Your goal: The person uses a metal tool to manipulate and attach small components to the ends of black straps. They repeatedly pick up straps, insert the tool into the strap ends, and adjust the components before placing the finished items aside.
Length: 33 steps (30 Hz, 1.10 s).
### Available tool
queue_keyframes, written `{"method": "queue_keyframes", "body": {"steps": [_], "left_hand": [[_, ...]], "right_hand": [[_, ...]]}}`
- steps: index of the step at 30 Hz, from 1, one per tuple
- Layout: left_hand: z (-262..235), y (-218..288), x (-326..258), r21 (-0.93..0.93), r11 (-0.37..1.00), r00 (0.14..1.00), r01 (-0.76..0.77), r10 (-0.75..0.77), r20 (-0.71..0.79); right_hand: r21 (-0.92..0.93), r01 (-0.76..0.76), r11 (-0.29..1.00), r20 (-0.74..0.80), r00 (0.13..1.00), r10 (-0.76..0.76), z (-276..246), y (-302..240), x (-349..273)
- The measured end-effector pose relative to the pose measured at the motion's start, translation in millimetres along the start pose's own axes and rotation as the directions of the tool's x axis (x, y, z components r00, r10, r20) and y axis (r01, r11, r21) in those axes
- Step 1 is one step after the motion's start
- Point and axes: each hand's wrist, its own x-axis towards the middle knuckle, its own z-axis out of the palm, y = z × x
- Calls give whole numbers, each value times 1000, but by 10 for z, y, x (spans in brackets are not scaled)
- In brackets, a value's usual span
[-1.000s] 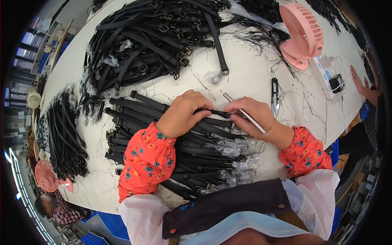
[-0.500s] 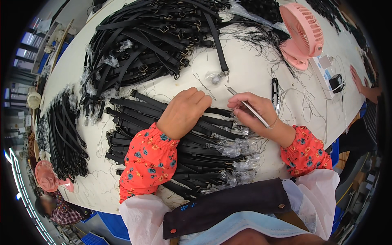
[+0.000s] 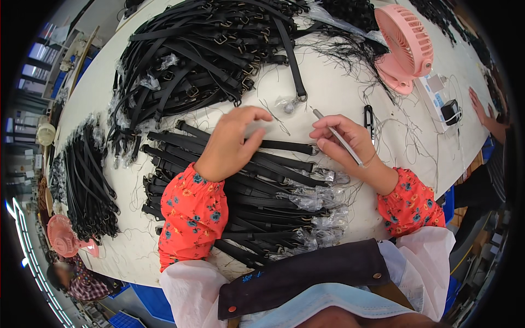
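Note:
My left hand (image 3: 229, 143) hovers over the upper edge of a row of black straps (image 3: 268, 210), thumb and forefinger apart with nothing between them. To its right, my right hand (image 3: 358, 148) grips a slim silver pen-shaped tool (image 3: 343, 142), its fine tip pointing up and left. The straps lie side by side across the table, their right ends carrying metal rings and clear plastic wrap (image 3: 314, 199). Above the hands, one black strap (image 3: 292, 63) hangs out of a big heap of buckled straps (image 3: 191, 60), ending in a ring beside a wrapped clear piece (image 3: 285, 104).
A black-handled cutter (image 3: 368, 123) lies right of my right hand among loose threads. Beyond it stand a pink fan (image 3: 404, 46) and a power strip with a black adapter (image 3: 450, 111). More straps (image 3: 90, 180) lie at left. Another person's hand (image 3: 479, 106) rests at the right edge.
My left hand has moved left and its fingers have spread from a closed pose. My right hand, still holding the silver tool, has shifted slightly right, with the tool standing more upright.

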Motion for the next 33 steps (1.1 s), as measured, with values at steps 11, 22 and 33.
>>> {"method": "queue_keyframes", "body": {"steps": [11,22,33], "left_hand": [[-3,15,-11,-180,976,975,122,-84,205],[371,199,-51,67,974,976,-217,218,-3],[396,76,-63,171,938,951,-302,310,-18]], "right_hand": [[147,-16,989,-115,993,33,-82,44,54],[154,-47,987,-40,998,54,-10,13,10],[95,30,995,5,1000,-31,-16,-78,-76]]}}
